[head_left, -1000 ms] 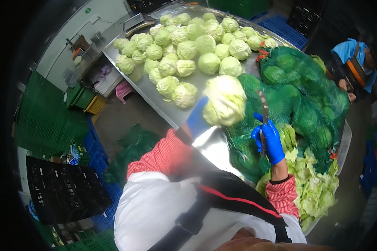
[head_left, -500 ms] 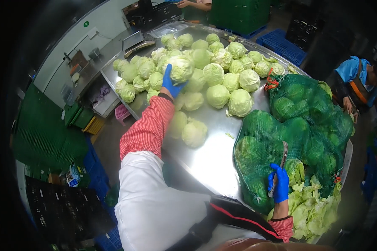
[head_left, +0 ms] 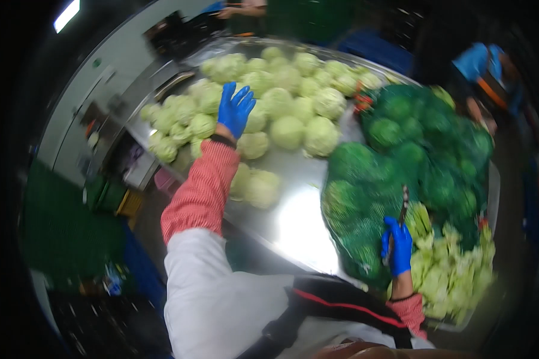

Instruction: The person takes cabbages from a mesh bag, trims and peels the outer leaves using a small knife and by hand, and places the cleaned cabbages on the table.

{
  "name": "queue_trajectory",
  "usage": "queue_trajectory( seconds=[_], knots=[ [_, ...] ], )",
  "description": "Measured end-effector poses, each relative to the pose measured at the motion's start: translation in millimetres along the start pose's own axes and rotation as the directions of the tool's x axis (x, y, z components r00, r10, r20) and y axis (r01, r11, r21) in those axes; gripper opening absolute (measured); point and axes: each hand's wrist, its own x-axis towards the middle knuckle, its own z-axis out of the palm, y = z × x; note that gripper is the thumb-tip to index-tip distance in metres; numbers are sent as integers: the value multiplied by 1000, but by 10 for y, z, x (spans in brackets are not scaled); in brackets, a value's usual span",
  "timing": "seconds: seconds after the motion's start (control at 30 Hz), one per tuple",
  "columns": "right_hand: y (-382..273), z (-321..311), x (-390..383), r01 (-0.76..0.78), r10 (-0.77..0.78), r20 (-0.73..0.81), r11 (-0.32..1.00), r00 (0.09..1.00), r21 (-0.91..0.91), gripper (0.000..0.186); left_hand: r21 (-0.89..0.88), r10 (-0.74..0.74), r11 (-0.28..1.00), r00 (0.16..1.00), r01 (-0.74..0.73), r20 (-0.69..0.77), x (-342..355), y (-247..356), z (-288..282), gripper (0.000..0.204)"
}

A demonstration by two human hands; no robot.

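While the left hand (head_left: 236, 109) hovers, fingers spread and empty, over the pile of trimmed cabbages (head_left: 263, 102) at eleven o'clock on the steel table (head_left: 299, 221), a careless sweep could roll heads off the near rim. At four o'clock the right hand (head_left: 397, 245) grips a knife (head_left: 401, 209), blade up against the green net sack (head_left: 401, 161); a slip could slash the mesh.
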Motion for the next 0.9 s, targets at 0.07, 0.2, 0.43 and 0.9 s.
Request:
queue_trajectory(
  seconds=[0.07, 0.2, 0.43, 0.9],
  knots=[
    [-100, -140, 8, -187, 198, -30, 958, 980, 219, 25, 91, -130, 989, 970, 113, 204, -358, -276, 259, 52],
    [-215, -418, -60, -261, 460, -114, 672, 881, 694, 25, 398, -371, 899, 805, 185, 464, -1377, -814, 1015, 52],
    [512, -863, -519, -406, 319, -390, 899, 864, -163, 56, 660, -648, 750, 257, 47, 717, -2757, -2191, 1883, 42],
    [1488, -1867, -1371, -305, 177, -270, 764, 946, -568, 59, 912, -181, -3, 897, -409, 402, -2536, -3137, 1609, 63]
  ],
)
